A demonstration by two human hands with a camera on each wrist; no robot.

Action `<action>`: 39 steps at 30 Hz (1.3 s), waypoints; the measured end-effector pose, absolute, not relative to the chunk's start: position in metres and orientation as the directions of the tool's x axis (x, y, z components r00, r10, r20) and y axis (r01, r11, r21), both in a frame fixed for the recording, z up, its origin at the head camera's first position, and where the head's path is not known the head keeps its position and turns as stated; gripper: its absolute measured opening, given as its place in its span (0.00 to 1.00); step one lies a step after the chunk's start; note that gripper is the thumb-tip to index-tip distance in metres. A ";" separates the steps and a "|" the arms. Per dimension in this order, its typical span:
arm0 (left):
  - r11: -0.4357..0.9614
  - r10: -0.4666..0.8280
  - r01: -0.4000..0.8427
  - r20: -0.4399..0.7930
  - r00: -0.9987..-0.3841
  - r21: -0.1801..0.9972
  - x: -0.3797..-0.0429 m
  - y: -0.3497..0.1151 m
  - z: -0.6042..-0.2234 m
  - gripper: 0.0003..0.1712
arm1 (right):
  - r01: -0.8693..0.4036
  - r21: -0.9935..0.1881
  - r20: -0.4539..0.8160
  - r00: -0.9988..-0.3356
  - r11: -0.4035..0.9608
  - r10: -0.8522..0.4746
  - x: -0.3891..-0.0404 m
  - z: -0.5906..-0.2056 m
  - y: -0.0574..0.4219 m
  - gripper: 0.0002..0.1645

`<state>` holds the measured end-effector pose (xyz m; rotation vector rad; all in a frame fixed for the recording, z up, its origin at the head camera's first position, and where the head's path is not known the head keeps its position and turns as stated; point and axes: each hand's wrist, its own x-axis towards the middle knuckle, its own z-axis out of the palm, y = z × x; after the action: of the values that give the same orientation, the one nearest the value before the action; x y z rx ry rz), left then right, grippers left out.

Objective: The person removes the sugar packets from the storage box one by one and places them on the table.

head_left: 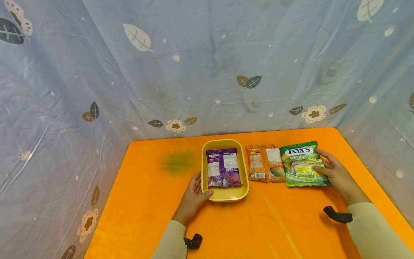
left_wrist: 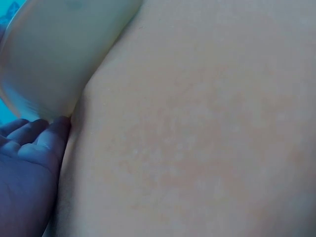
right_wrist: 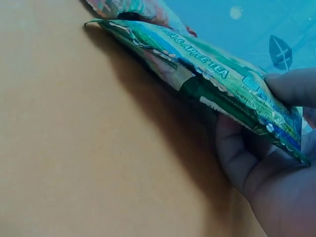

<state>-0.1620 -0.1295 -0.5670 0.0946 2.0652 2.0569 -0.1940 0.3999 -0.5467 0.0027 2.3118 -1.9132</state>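
My left hand (head_left: 193, 198) grips a yellow plastic tray (head_left: 226, 196) at its left side, thumb over the near corner of the rim and fingers along the outer wall. In the left wrist view, fingertips meet the tray's wall (left_wrist: 54, 64). A purple candy bag (head_left: 223, 168) lies in the tray. My right hand (head_left: 337, 178) pinches the right edge of a green Fox's Spring Tea candy bag (head_left: 302, 164). The right wrist view shows the thumb on top and fingers beneath the green bag (right_wrist: 197, 69), its near edge raised off the table.
An orange candy bag (head_left: 266, 163) lies on the orange table (head_left: 145, 201) between the tray and the green bag, overlapping the latter in the head view. Blue patterned cloth (head_left: 207, 79) hangs along the back and both sides. Black straps circle both wrists.
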 end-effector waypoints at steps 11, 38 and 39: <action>0.016 0.206 -0.114 -0.115 -0.972 0.993 -0.162 -0.130 -0.569 0.54 | 0.182 -0.958 -0.197 -0.979 0.222 -0.047 -0.193 -0.539 0.407 0.44; 0.008 0.201 -0.124 -0.123 -0.972 0.992 -0.161 -0.130 -0.567 0.54 | 0.058 -0.826 0.033 -0.988 -0.560 -0.152 -0.171 -0.548 0.439 0.32; 0.008 0.201 -0.125 -0.124 -0.972 0.992 -0.161 -0.130 -0.567 0.55 | 0.056 -0.825 0.035 -0.988 -0.562 -0.150 -0.171 -0.548 0.438 0.32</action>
<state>-0.1614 -0.1296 -0.5666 0.0790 2.0524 2.0612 -0.1709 0.4383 -0.5476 -0.1534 1.4064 -2.6730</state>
